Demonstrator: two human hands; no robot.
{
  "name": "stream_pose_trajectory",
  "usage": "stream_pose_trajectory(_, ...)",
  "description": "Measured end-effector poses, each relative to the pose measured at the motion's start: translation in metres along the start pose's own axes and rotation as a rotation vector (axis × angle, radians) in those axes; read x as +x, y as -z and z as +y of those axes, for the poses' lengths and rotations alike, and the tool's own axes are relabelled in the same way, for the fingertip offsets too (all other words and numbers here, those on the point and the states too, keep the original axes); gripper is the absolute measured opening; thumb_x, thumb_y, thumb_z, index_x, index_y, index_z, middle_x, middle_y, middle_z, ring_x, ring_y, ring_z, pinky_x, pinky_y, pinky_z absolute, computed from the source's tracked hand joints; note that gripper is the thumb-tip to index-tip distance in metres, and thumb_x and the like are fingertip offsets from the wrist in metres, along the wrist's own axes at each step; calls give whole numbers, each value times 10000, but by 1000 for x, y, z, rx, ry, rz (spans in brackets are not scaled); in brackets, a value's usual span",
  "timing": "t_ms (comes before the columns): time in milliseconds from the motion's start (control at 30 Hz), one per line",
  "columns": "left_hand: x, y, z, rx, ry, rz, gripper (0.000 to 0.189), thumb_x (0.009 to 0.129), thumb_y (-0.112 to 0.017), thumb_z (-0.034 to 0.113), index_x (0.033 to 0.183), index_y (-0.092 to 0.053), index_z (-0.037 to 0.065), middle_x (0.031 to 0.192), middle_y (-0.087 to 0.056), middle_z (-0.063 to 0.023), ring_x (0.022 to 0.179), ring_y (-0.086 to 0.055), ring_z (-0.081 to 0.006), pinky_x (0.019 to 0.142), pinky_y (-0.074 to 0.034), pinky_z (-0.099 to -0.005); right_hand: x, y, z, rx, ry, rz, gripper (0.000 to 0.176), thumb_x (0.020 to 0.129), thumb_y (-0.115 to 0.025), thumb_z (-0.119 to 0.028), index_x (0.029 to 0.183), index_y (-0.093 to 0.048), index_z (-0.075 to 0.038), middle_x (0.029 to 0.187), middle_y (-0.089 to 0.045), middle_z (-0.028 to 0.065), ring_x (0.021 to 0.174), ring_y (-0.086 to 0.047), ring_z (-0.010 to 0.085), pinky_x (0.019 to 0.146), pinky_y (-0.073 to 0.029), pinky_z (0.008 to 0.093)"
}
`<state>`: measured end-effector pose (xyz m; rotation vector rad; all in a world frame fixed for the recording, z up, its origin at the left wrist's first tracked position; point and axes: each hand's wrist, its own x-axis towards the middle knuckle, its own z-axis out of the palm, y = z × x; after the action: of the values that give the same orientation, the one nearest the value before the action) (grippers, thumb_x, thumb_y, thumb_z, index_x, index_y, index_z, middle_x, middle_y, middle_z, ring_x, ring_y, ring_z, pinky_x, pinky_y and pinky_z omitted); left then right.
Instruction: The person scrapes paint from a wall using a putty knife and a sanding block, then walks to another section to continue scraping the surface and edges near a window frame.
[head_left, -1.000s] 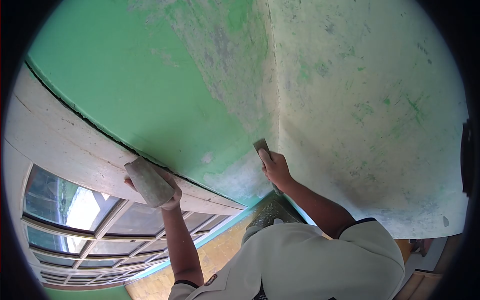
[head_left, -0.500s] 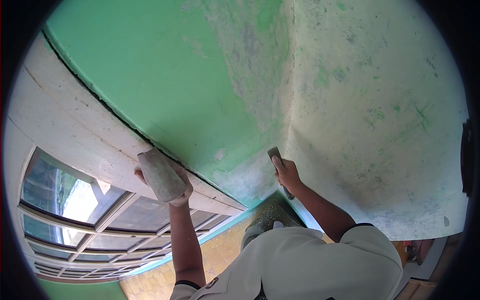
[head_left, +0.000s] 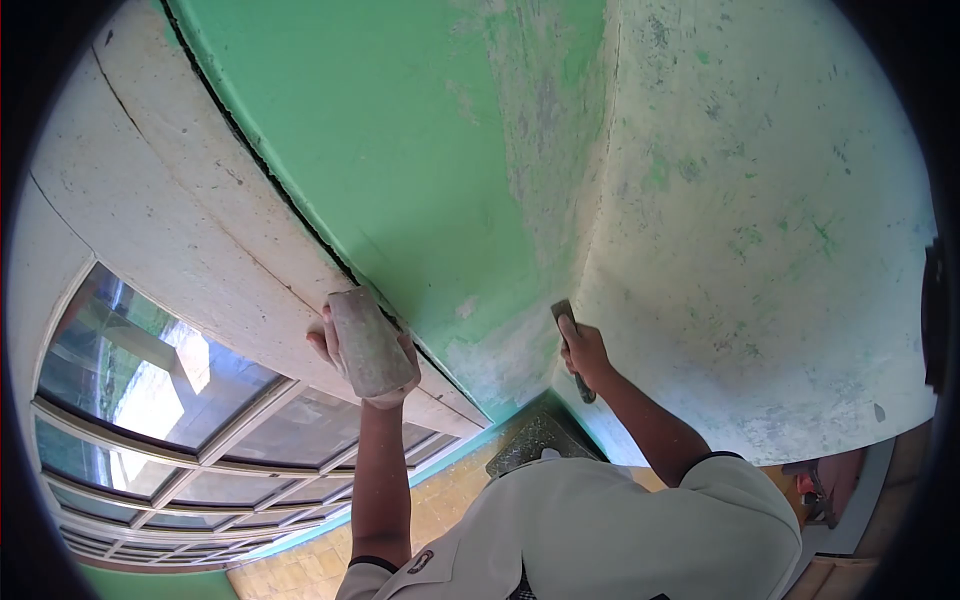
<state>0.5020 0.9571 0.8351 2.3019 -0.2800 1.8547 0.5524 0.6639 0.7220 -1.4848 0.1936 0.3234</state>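
My left hand [head_left: 404,380] is wrapped round a grey, dusty, tapered piece [head_left: 370,345], wider toward my wrist, in front of the white frame and the wall's edge. Its far side and part of my grip are hidden. My right hand [head_left: 587,355] is closed on the handle of a putty knife [head_left: 563,312], whose blade points up and away from me near the inner corner. Ahead is a green wall [head_left: 370,140] with whitish-grey patches along that corner. The pale wall [head_left: 760,220] on the right carries green and grey marks.
A paned window [head_left: 170,370] lies at the left below the white frame [head_left: 230,230], with a dark gap between frame and green wall. Under me are a dark, speckled platform [head_left: 530,435] and a yellowish tiled floor [head_left: 430,500]. Reddish items [head_left: 815,490] lie at lower right.
My view has shifted, so the wall and window edges sit differently. My left hand with the tapered piece appears farther right; my right hand, still on the putty knife, appears slightly right.
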Motion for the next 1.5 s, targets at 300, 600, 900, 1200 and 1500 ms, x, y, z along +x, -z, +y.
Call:
stream_pose_trajectory(300, 11, 4, 7, -27, -33, 17, 617, 796, -537, 343, 1284, -439, -21, 1289, -447, -254, 1279, -339, -381, 1079, -103, -562, 8, -21, -67, 71, 188, 0, 481, 894, -525, -462, 603, -426, -92, 456, -387, -9, 343, -357, 81, 332, -294, 251)
stream_pose_trajectory(600, 6, 4, 3, 3, -23, -28, 605, 742, -569, 341, 1244, -499, 10, 1282, -465, -230, 1272, -353, -355, 1089, -107, -511, 15, -29, -43, -54, 143, 43, 452, 904, -525, -432, 625, -408, -97, 469, -370, -20, 344, -315, 64, 333, -262, 238)
stream_pose_trajectory(900, 3, 3, 2, -82, 21, -30, 675, 705, -607, 343, 1272, -459, 9, 1317, -428, -206, 1278, -349, -314, 1095, -141, -435, -20, -18, 9, -218, 20, 99, 464, 895, -523, -452, 635, -465, -72, 479, -423, 6, 340, -381, 94, 334, -315, 261)
stream_pose_trajectory(1200, 15, 12, 4, -26, -47, -73, 693, 730, -607, 360, 1291, -423, -3, 1305, -449, -172, 1259, -381, -291, 1092, -175, -376, -9, -34, -50, -19, 159, 64, 460, 908, -513, -440, 616, -408, -100, 461, -376, -12, 337, -326, 70, 326, -275, 244)
stream_pose_trajectory(1500, -3, 1, -2, -193, 52, -75, 682, 761, -584, 347, 1302, -386, -18, 1306, -439, -191, 1252, -383, -307, 1082, -154, -428, 2, -43, -29, -199, 154, 149, 483, 900, -521, -448, 590, -404, -96, 458, -381, -13, 332, -331, 80, 329, -281, 259)
